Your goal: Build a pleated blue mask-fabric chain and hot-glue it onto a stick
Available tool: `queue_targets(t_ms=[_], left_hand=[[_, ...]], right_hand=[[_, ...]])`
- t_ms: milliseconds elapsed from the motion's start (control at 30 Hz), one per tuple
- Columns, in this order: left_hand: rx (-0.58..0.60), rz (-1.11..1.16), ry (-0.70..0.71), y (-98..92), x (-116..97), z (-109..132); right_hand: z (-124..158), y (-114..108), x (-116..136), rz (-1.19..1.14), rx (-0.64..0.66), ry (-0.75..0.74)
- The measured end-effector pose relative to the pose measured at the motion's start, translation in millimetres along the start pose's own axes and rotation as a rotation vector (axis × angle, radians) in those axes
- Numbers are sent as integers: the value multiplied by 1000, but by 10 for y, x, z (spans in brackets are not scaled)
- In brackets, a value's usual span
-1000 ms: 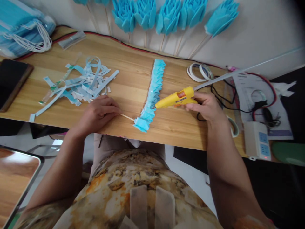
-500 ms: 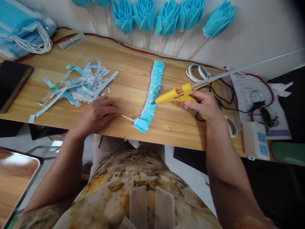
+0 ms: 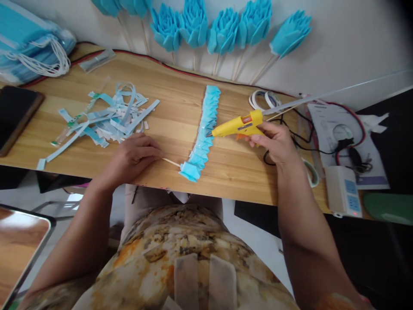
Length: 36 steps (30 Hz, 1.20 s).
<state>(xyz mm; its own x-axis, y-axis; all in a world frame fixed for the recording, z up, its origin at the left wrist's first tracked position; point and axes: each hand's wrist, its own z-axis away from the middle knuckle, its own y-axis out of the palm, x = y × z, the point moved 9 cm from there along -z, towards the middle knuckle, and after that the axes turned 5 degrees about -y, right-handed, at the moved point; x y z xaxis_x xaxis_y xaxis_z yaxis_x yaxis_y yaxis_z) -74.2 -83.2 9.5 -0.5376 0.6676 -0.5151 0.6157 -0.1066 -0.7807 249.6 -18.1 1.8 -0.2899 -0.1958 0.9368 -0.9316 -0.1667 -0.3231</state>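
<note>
A pleated blue strip (image 3: 208, 118) lies lengthwise on the wooden table, its near end rolled round the tip of a thin wooden stick (image 3: 171, 162). My left hand (image 3: 137, 153) pinches that stick, resting on the tabletop left of the strip. In my right hand (image 3: 274, 140) is a yellow hot glue gun (image 3: 240, 125), gripped by its handle. The nozzle points left and sits at the strip's right part, about midway along; whether it touches cannot be made out. A long clear glue stick (image 3: 300, 102) juts from the gun's back.
Cut blue and white scraps (image 3: 111, 114) are heaped at left, near a phone (image 3: 17, 114) and a bag of face masks (image 3: 29, 43). Blue fabric flowers (image 3: 222, 32) on sticks lean along the wall. Tape rolls (image 3: 264, 100), cables and a power strip (image 3: 343, 189) lie at right.
The glue gun's nozzle has shifted slightly up along the strip, away from me. My left hand keeps its pinch on the stick. The whole view has moved a little.
</note>
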Motion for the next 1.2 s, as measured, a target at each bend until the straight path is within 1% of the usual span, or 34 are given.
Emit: queue_targets(t_ms=[133, 333, 500, 667, 900, 1100, 1200], left_hand=[[4, -11, -3, 0, -2, -3], [13, -14, -17, 2, -1, -11], [17, -5, -54, 7, 16, -15], [10, 1, -61, 3, 21, -15], [9, -6, -30, 4, 5, -4], [8, -7, -20, 12, 21, 4], [-1, -6, -16, 7, 20, 8]], right_hand=[[-7, -28, -4, -29, -38, 5], [-9, -26, -44, 93, 3, -1], [-6, -104, -30, -14, -74, -12], [-16, -76, -21, 38, -72, 12], [-30, -52, -30, 40, -78, -13], [-46, -4, -42, 78, -52, -30], [-40, -61, -59, 53, -97, -20]])
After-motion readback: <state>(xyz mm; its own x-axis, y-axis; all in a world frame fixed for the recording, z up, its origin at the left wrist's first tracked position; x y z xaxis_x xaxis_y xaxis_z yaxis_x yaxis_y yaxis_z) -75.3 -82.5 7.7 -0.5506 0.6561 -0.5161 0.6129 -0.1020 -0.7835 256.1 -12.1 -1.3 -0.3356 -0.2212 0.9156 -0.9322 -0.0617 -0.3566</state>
